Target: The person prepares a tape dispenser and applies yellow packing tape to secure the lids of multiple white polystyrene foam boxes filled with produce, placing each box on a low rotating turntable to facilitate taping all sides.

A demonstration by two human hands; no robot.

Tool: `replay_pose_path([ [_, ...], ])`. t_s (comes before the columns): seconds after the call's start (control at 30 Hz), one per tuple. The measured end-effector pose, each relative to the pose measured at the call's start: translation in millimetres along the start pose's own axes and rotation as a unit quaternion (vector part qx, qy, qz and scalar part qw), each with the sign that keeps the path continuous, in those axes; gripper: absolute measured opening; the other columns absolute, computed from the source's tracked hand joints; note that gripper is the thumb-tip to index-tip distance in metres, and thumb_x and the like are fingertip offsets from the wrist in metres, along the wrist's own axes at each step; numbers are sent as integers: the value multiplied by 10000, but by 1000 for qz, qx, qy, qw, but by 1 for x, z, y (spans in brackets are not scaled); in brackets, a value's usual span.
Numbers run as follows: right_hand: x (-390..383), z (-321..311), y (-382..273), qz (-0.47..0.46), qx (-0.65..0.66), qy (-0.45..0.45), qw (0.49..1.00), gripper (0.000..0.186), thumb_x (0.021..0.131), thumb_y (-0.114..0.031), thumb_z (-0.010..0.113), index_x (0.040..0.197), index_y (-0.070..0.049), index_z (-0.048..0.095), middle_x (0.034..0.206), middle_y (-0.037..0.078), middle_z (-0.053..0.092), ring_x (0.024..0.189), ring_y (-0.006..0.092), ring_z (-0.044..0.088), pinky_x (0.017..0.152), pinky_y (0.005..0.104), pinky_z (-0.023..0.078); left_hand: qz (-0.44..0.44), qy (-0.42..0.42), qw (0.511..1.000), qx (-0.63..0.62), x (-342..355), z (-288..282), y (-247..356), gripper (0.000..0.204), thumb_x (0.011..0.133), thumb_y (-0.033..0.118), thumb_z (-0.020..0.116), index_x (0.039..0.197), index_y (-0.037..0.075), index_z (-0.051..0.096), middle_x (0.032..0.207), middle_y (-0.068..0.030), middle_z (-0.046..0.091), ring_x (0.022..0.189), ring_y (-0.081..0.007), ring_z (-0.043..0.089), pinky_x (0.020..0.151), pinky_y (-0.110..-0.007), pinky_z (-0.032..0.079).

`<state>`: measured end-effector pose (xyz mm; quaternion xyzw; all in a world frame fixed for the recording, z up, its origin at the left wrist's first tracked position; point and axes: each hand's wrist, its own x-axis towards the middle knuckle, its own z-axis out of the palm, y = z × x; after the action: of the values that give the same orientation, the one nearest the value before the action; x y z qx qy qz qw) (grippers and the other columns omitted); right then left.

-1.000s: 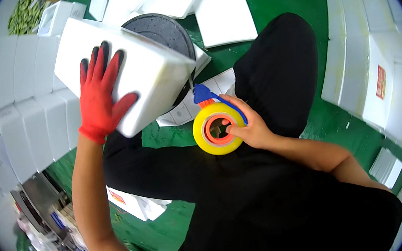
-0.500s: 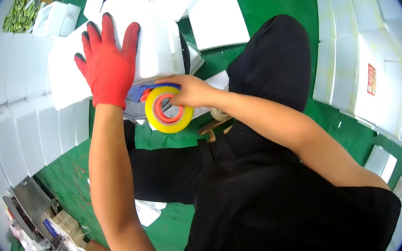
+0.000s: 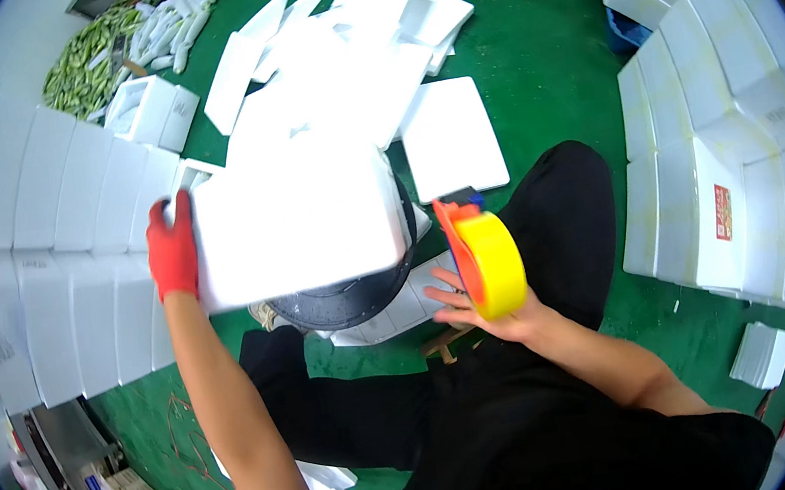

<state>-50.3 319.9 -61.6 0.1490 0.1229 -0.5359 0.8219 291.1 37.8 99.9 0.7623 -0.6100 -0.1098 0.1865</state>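
My left hand (image 3: 174, 252), in a red glove with dark fingertips, grips the left end of a white foam box (image 3: 302, 227). The box lies over a round black turntable-like base (image 3: 355, 300), which shows at its right and near edges. In my bare right hand (image 3: 509, 314) is a tape dispenser (image 3: 462, 236) with a wide yellow roll on an orange hub. It is held upright to the right of the box, apart from it. Some right-hand fingers stretch out to the left; the roll hides the thumb and part of the grip.
Loose white foam lids (image 3: 331, 66) are heaped beyond the box, and a single lid (image 3: 451, 140) lies flat on the green floor. Stacked foam boxes line the left (image 3: 45, 288) and right (image 3: 688, 179). Green vegetables (image 3: 91, 66) lie at the far left.
My left hand has moved from the top of the foam box to its left end. The box has shifted, baring more of the black base. My right hand carried the tape dispenser rightward, away from the box.
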Motion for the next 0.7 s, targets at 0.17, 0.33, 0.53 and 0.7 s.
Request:
replay_pose_path([
  [0.17,61,-3,24,29,-25,0,999,693,918,-516,672,1469,-145,474,1499,124,451,1430,391,396,1135,697,317,66,111,962,-240,-54,-5,-115,584,1044,484,525,1468,82,518,1491,-166,524,1364,-314,486,1169,-407,330],
  [0.33,76,38,28,-38,90,40,994,646,899,-488,722,1430,-157,561,1423,61,580,1319,222,530,1150,428,399,-192,-13,773,-604,-102,-2,-158,638,1044,501,459,1508,64,467,1548,-146,466,1421,-328,424,1205,-479,301],
  [0.53,-22,17,-28,-207,11,-198,958,536,958,-501,616,1366,-153,599,1364,46,624,1296,234,537,1165,467,354,44,142,787,-598,-162,-15,23,560,1062,392,404,1499,46,464,1554,-181,446,1418,-360,441,1176,-530,350],
  [0.7,-182,-46,-82,-509,-47,-150,846,525,955,-541,577,1311,-158,621,1284,43,662,1267,222,552,1142,509,352,390,-130,695,-590,-186,76,177,659,1040,417,431,1573,39,340,1594,-162,391,1446,-319,405,1197,-480,324],
])
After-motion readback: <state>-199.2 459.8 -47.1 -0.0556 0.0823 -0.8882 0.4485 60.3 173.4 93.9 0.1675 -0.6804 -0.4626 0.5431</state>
